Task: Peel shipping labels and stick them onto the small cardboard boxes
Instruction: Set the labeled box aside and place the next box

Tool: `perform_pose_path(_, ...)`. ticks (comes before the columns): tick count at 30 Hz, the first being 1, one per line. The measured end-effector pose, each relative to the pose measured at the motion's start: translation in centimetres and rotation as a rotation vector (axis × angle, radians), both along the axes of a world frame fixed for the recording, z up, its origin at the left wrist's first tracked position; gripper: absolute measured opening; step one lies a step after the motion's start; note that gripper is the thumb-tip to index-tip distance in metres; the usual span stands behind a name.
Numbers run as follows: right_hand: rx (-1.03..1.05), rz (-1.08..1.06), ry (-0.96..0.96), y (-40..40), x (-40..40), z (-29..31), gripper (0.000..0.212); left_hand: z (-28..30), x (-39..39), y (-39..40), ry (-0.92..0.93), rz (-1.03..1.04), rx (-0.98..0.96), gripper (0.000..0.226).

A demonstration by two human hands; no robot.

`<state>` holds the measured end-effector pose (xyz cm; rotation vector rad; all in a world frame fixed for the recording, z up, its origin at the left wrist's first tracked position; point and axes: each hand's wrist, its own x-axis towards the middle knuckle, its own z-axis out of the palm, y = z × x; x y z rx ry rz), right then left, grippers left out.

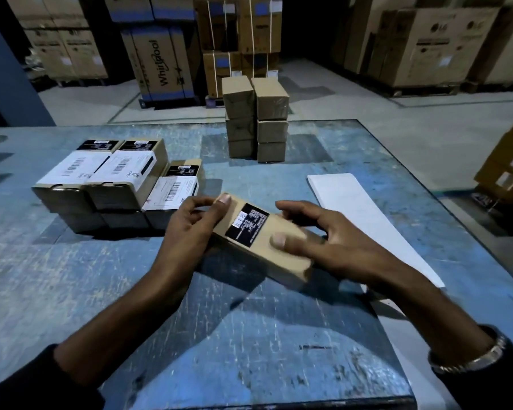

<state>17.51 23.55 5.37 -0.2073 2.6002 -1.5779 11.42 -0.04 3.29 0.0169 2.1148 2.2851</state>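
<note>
Past the labelled boxes (107,179) on our left, we grip a small box (264,241) above the blue table (71,276), left hand (190,232) and right hand (323,238) curled round its ends, plain boxes (256,119) behind, label sheet (367,214) just right.

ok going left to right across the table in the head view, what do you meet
labelled cardboard boxes in a group → left hand → small tan cardboard box with black sticker → right hand → white label sheet
</note>
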Motion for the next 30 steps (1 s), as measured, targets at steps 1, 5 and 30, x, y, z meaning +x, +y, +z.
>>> perform_pose_path(1, 0.153, 0.049, 0.045, 0.2, 0.1, -0.1, 0.104, -0.3, 0.1, -0.1, 0.023, 0.052, -0.030, 0.041)
perform_pose_path(5, 0.357, 0.100, 0.226, 1.0, -0.4, -0.3, 0.107, -0.6, 0.5, -0.4, 0.139, 0.103, -0.188, 0.047)
perform_pose_path(30, 0.017, 0.007, 0.158, 3.9, 0.9, 1.8, 0.070, 0.2, 2.7, -0.4, 0.951, -0.071, -1.007, 0.054)
